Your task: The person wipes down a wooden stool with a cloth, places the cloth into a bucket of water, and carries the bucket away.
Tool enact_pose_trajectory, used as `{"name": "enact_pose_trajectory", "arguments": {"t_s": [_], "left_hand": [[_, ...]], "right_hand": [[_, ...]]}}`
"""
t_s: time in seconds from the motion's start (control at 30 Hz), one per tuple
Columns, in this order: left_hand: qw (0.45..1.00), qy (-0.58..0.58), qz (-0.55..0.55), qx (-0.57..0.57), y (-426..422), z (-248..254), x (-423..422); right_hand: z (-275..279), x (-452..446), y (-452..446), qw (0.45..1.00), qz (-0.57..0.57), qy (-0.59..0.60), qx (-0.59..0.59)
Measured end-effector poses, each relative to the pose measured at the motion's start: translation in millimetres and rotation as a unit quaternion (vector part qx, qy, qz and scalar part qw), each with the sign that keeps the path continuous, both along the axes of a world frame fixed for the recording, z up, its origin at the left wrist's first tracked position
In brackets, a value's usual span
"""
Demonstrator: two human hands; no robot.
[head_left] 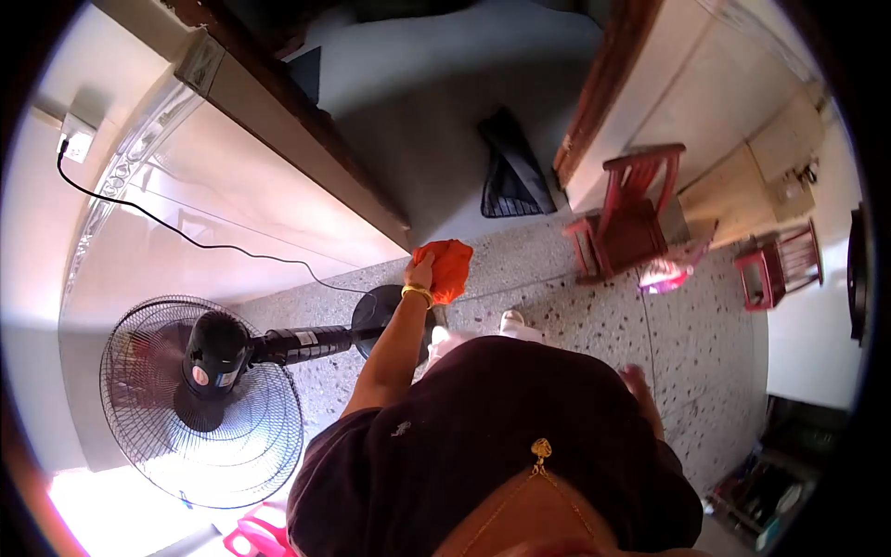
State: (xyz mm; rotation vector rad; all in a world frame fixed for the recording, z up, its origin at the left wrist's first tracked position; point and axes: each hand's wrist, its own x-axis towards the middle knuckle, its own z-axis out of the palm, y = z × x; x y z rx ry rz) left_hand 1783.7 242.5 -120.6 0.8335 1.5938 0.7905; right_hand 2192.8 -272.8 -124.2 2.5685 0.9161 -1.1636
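Note:
An orange cloth (pixel 449 271) hangs bunched up in my left hand (pixel 420 271), whose fingers are wrapped round its left edge. A yellow band circles that wrist. My right hand (pixel 637 379) is low beside my body on the right, partly hidden by my dark shirt; its fingers are blurred and too small to read. The black base of the standing fan (pixel 371 320) lies on the floor just below and left of my left hand.
The fan's cage (pixel 201 399) is at the left, its cord running to a wall socket (pixel 78 139). A dark mat (pixel 516 172) lies in the doorway ahead. Red chairs (pixel 633 227) and a pink bag (pixel 664 271) stand at the right. A shelf (pixel 766 483) is lower right.

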Motion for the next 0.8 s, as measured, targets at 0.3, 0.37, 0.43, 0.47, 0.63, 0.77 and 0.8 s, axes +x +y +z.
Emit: {"name": "enact_pose_trajectory", "arguments": {"t_s": [0.3,0.37,0.43,0.47,0.63,0.77,0.8], "left_hand": [[0.976,-0.126,0.179,-0.008,94.7,66.9,26.8],[0.969,-0.131,0.21,-0.027,133.1,63.4,34.5],[0.966,-0.191,0.174,-0.018,181.0,35.2,29.7],[0.959,-0.217,0.178,-0.047,201.8,54.8,43.2],[0.981,-0.174,0.081,-0.007,330.3,20.1,63.2],[0.979,-0.155,0.064,-0.119,426.6,80.6,101.4],[0.978,-0.152,0.058,-0.13,448.6,79.4,104.9]], "right_hand": [[24.5,92.4,481.4,0.938,0.124,0.142,0.289],[64.4,52.5,562.6,0.945,0.116,0.152,0.267],[69.4,34.5,626.1,0.935,0.17,0.141,0.277],[61.1,35.6,653.8,0.929,0.212,0.136,0.273],[19.6,83.9,714.9,0.941,0.296,0.075,0.147],[62.9,130.0,738.8,0.981,0.187,0.029,0.049],[52.4,139.6,734.4,0.988,0.136,0.014,0.073]]}}
